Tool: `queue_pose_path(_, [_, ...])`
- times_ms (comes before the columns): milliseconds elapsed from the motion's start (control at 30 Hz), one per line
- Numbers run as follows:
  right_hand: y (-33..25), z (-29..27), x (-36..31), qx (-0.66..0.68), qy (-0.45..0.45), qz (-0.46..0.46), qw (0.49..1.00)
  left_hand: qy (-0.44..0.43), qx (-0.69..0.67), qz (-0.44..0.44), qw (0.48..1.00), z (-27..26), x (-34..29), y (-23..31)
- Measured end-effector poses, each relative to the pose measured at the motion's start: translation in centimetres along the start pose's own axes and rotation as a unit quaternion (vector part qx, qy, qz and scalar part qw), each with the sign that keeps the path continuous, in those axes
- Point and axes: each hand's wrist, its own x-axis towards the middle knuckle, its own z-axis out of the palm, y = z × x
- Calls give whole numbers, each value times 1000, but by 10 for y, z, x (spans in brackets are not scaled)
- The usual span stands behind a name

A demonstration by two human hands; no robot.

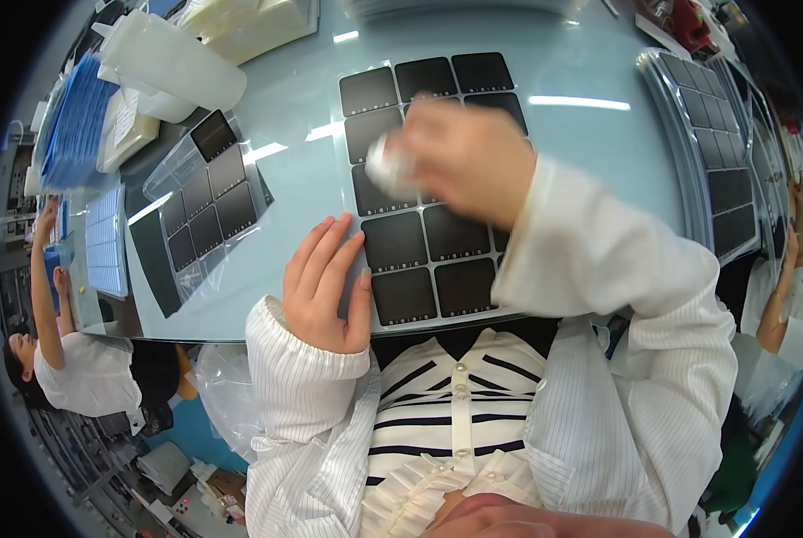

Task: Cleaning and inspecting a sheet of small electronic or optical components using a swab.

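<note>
One left hand [323, 291], one right hand [469, 161], one white wad [389, 169]. Three dark panels [425, 79] form the middle sheet's [421, 209] far row.

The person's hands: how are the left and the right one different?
The left hand is held open; the right hand is curled around a white wad. The left hand looks sharp; the right hand looks blurry. The left hand is at the edge of the sheet of dark squares; the right hand covers part of it. Both wear white sleeves.
</note>
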Motion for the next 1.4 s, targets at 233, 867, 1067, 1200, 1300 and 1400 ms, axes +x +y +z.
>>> queue_pose_path(233, [-35, 20, -2, 64, -66, 4, 996, 40, -49, -12, 998, 0, -4, -2])
queue_pose_path(867, [-17, 30, 19, 28, -14, 26, 999, 129, -117, -62, 983, -3, -22, 1])
queue_pose_path(1067, [48, -8, 21, 2, 84, 156, 984, 91, -115, -88, 985, -9, -20, 10])
queue_pose_path(1200, [-23, 1, -8, 13, -27, 66, 997, 122, -106, -77, 984, -5, -22, 7])
queue_pose_path(1300, [-62, 7, -30, 29, -97, -61, 993, 118, -119, -100, 981, -4, -26, 7])
queue_pose_path(1400, [9, -18, -20, 36, 60, 177, 982, 120, -114, -103, 981, -7, -22, 11])
